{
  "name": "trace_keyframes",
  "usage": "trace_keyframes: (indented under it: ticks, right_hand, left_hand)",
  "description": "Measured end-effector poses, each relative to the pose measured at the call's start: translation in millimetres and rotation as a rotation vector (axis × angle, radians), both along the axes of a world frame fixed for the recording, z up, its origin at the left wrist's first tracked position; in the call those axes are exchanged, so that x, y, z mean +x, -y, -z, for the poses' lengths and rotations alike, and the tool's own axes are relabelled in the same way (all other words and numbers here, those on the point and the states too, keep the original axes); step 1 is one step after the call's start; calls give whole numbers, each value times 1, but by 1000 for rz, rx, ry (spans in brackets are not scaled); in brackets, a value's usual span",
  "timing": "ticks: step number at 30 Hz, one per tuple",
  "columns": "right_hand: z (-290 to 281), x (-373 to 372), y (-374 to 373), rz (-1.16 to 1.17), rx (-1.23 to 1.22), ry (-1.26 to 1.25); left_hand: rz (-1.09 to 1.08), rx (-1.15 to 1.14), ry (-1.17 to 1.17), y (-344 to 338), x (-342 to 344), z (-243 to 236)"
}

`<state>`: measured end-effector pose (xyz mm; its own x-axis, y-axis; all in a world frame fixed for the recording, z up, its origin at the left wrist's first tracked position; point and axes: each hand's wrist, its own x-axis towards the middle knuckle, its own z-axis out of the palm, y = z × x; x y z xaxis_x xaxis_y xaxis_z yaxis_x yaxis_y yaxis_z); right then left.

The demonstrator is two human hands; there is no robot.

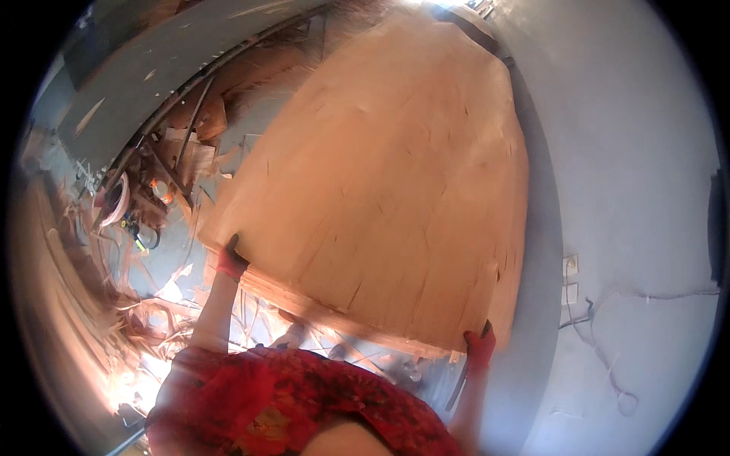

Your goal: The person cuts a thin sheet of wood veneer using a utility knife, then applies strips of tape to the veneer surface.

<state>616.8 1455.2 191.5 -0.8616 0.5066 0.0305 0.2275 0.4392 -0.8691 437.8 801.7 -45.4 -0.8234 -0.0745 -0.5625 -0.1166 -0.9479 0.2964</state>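
Observation:
A large stack of thin tan wood veneer sheets [380, 190] stretches away in front of me, its top face marked with small cracks and dark splits. At the near left corner, my left hand [233, 261], in a red glove with dark fingertips, grips the edge with the thumb on top. My right hand [480, 346], gloved the same way, takes hold of the near edge toward the right corner. Both hands are closed on the top veneer, their other fingers hidden beneath it. How many sheets they hold cannot be made out.
Pale wall [631, 152] runs along the right, with sockets [570, 265] and a hanging cable [601, 351]. Torn veneer scraps [163, 315] litter the floor at left, near a yellow-and-black tool [138, 235] and an orange-and-white roll [160, 191]. Behind these runs a long metal bar [194, 80].

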Motion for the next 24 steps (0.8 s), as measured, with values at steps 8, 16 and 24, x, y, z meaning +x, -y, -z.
trace_keyframes:
  ticks: [8,16,24]
  right_hand:
    - [5,15,-6,44,26,96]
    - [48,-70,-38,-120,26,-71]
    - [59,-13,-18,-29,127,31]
  left_hand:
    - [-13,-36,-90,-12,46,16]
    - [3,-62,11,2,-35,20]
    - [-57,-45,-20,12,22,31]
